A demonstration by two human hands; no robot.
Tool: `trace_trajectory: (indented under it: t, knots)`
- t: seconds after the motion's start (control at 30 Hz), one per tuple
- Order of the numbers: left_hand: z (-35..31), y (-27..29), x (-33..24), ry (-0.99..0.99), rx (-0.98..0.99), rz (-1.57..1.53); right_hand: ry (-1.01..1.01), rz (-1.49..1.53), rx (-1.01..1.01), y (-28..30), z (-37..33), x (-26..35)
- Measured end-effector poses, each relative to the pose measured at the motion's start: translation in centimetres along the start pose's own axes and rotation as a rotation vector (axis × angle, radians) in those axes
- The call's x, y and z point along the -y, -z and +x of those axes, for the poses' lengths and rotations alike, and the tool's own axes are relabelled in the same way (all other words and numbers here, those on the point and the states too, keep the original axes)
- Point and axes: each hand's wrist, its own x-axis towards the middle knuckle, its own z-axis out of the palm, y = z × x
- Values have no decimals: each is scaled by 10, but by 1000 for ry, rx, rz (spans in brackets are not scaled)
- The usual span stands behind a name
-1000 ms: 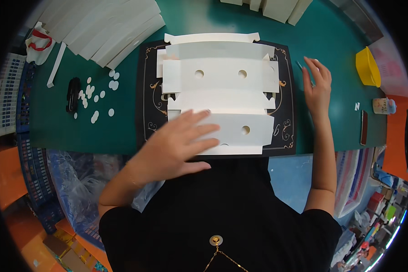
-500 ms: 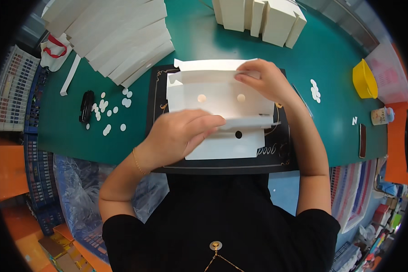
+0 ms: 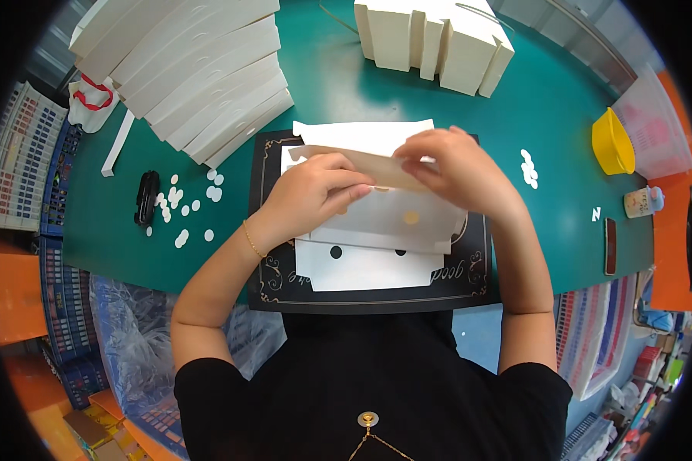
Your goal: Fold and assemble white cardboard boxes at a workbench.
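Between my hands is a partly folded white cardboard box point(image 3: 365, 227) with round holes in its panels. It rests on a black decorated mat point(image 3: 281, 298). My left hand point(image 3: 311, 192) has thumb and fingers pinched at the box's folded far panel, left of middle. At the same panel's right part, the fingers of my right hand point(image 3: 461, 169) are closed on its upper edge. A white flap point(image 3: 361, 133) spreads beyond this fold. On the near side a panel with two dark-looking holes point(image 3: 336, 252) lies on the mat. The pinched fingertips partly hide the cardboard.
Stacked white boxes point(image 3: 200, 73) stand at the far left, and more cream boxes point(image 3: 438, 42) at the back. Loose white discs point(image 3: 174, 196) lie beside a black tool point(image 3: 147, 198). More discs point(image 3: 528, 169), a yellow tub point(image 3: 613, 142), a bottle point(image 3: 642, 202) and a phone-like object point(image 3: 610, 246) are rightward.
My left hand has moved from the near fold to the far panel. That panel is now bent up, and the near fold has come down toward me. My right hand stays at the far edge.
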Motion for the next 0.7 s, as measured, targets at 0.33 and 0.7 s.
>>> trace_trajectory:
  t: [0.33,0.7]
  knots:
    - [-1,-24,16,35,-25,31,-124,362,91,-40,9,-32]
    - [-9,2,16,-81,107,52,-207,521,131,-49,3,-33]
